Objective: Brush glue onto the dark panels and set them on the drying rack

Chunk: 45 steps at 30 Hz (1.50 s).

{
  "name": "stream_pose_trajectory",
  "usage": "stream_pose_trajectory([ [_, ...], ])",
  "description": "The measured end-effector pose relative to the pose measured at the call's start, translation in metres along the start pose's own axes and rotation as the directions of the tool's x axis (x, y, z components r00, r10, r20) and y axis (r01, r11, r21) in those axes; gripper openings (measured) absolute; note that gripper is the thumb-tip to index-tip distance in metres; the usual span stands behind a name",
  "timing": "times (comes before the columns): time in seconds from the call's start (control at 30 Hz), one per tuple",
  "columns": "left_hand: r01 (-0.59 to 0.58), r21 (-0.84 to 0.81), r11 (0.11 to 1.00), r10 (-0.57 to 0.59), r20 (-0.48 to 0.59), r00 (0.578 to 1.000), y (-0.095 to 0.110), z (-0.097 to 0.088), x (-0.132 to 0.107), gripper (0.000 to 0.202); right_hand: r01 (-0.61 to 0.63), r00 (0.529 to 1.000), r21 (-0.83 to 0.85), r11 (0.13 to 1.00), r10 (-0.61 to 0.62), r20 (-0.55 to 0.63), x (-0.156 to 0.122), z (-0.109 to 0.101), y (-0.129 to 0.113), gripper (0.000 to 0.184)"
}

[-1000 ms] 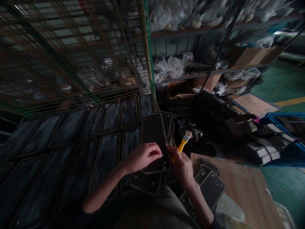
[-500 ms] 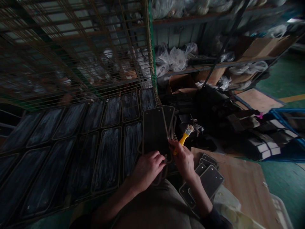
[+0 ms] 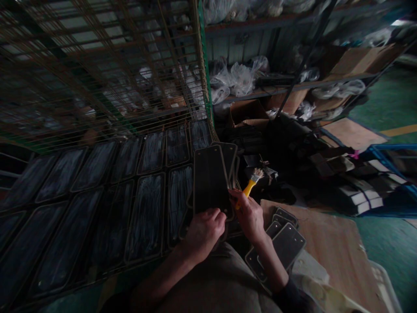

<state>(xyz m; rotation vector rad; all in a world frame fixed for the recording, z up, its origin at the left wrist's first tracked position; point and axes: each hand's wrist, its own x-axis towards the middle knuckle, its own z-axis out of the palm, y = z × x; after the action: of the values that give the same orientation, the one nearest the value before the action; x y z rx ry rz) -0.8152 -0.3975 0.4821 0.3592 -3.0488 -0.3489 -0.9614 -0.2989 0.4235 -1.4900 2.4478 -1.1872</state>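
A dark rectangular panel (image 3: 211, 178) with rounded corners, a pale rim and small studs at its corners lies on a stack of similar panels before me. My left hand (image 3: 206, 230) is closed at its lower edge, fingers curled and the thumb mostly hidden. In my right hand (image 3: 250, 217) is a paintbrush (image 3: 249, 189) with a yellow handle, bristles pointing up and away. The fingertips of that hand also touch the panel's right edge. More dark panels (image 3: 288, 245) lie on a board beside my right forearm.
Rows of panels with whitish streaks (image 3: 146, 217) cover the wire rack (image 3: 107, 274) to my left. A wire mesh with a green post (image 3: 206, 78) rises behind. Shelves hold plastic bags (image 3: 243, 78). A wooden board (image 3: 335, 243) and a blue crate (image 3: 397, 204) stand right.
My left hand's fingers have curled in more at the panel's lower edge. The right hand keeps the paintbrush, nearly unmoved. The whole view has shifted slightly.
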Motion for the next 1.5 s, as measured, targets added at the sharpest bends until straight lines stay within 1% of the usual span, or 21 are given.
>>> stream_pose_trajectory([
  [0.07, -0.005, 0.004, 1.0, 0.005, -0.002, 1.0, 0.001, 0.003, 0.001, 0.014, -0.006, 1.0, 0.001, 1.0, 0.006, 0.008, 0.0, -0.001, 0.0, 0.035],
  [0.13, 0.03, -0.067, 0.997, -0.031, -0.012, 0.999, -0.001, 0.004, 0.003, 0.014, -0.004, 1.0, 0.0, 1.0, 0.004, 0.005, 0.0, -0.002, -0.001, 0.034],
  [0.2, 0.119, -0.283, 0.952, -0.126, -0.007, 0.992, -0.006, 0.003, 0.004, 0.011, 0.003, 1.0, -0.008, 1.0, -0.003, 0.003, 0.0, -0.003, -0.001, 0.034],
  [0.23, 0.172, -0.441, 0.881, -0.183, 0.018, 0.983, -0.009, 0.001, 0.004, 0.007, 0.006, 1.0, -0.012, 1.0, -0.006, 0.003, 0.001, -0.003, -0.001, 0.034],
  [0.27, 0.22, -0.611, 0.76, -0.233, 0.06, 0.971, -0.013, -0.001, 0.003, 0.005, 0.007, 1.0, -0.015, 1.0, -0.007, 0.003, 0.001, -0.003, -0.001, 0.034],
  [0.33, 0.27, -0.873, 0.407, -0.285, 0.16, 0.945, -0.018, -0.007, 0.001, 0.012, 0.004, 1.0, -0.018, 1.0, -0.004, 0.002, 0.001, -0.003, -0.001, 0.033],
  [0.37, 0.266, -0.937, 0.226, -0.292, 0.195, 0.936, -0.02, -0.011, 0.0, 0.017, 0.001, 1.0, -0.016, 1.0, -0.001, -0.003, 0.001, -0.003, -0.001, 0.031],
  [0.4, 0.249, -0.966, 0.073, -0.292, 0.218, 0.931, -0.02, -0.014, -0.002, 0.02, -0.001, 1.0, -0.01, 1.0, 0.001, -0.01, 0.001, -0.002, -0.001, 0.03],
  [0.43, 0.229, -0.973, -0.043, -0.292, 0.231, 0.928, -0.02, -0.017, -0.004, 0.021, -0.004, 1.0, 0.001, 1.0, 0.004, -0.02, 0.001, -0.001, -0.001, 0.028],
  [0.47, 0.213, -0.969, -0.124, -0.293, 0.241, 0.925, -0.018, -0.02, -0.005, 0.021, -0.012, 0.999, 0.023, 1.0, 0.013, -0.034, 0.001, 0.0, -0.001, 0.027],
  [0.53, 0.209, -0.953, -0.22, -0.295, 0.269, 0.917, -0.012, -0.022, -0.007, 0.022, -0.041, 0.996, 0.113, 0.993, 0.049, -0.073, 0.002, 0.0, -0.002, 0.024],
  [0.63, 0.215, -0.933, -0.288, -0.292, 0.299, 0.908, 0.0, -0.021, -0.007, 0.023, -0.067, 0.982, 0.292, 0.954, 0.115, -0.149, 0.003, -0.008, -0.006, 0.022],
  [0.7, 0.201, -0.933, -0.298, -0.289, 0.289, 0.913, 0.007, -0.017, -0.007, 0.023, -0.051, 0.978, 0.361, 0.931, 0.12, -0.172, -0.001, -0.02, -0.013, 0.022],
  [0.77, 0.193, -0.937, -0.291, -0.291, 0.279, 0.915, 0.015, -0.015, -0.008, 0.022, -0.026, 0.985, 0.4, 0.916, 0.091, -0.145, -0.008, -0.036, -0.025, 0.02],
  [0.83, 0.206, -0.932, -0.297, -0.291, 0.294, 0.91, 0.022, -0.014, -0.01, 0.023, 0.001, 0.997, 0.422, 0.907, 0.033, -0.074, -0.019, -0.05, -0.038, 0.019],
  [0.9, 0.223, -0.917, -0.33, -0.274, 0.319, 0.907, 0.031, -0.013, -0.011, 0.024, 0.02, 1.0, 0.407, 0.913, -0.01, -0.025, -0.031, -0.061, -0.05, 0.02],
  [0.97, 0.232, -0.893, -0.386, -0.239, 0.339, 0.91, 0.039, -0.013, -0.013, 0.026, 0.024, 0.999, 0.354, 0.935, -0.016, -0.028, -0.044, -0.066, -0.057, 0.02],
  [1.07, 0.259, -0.837, -0.482, -0.175, 0.381, 0.908, 0.046, -0.01, -0.017, 0.029, 0.029, 0.996, 0.251, 0.968, -0.006, -0.093, -0.06, -0.066, -0.063, 0.016],
  [1.13, 0.304, -0.786, -0.538, -0.106, 0.421, 0.901, 0.047, -0.004, -0.022, 0.031, 0.025, 0.994, 0.184, 0.983, -0.005, -0.108, -0.07, -0.063, -0.068, 0.016],
  [1.3, 0.352, -0.607, -0.713, 0.053, 0.453, 0.89, 0.038, 0.01, -0.045, 0.03, -0.003, 0.989, 0.026, 1.0, 0.007, -0.146, -0.093, -0.05, -0.092, 0.021],
  [1.5, 0.418, -0.537, -0.733, 0.159, 0.462, 0.873, 0.019, 0.009, -0.071, 0.033, -0.1, 0.98, -0.015, 0.995, 0.095, -0.174, -0.116, -0.024, -0.118, 0.028],
])
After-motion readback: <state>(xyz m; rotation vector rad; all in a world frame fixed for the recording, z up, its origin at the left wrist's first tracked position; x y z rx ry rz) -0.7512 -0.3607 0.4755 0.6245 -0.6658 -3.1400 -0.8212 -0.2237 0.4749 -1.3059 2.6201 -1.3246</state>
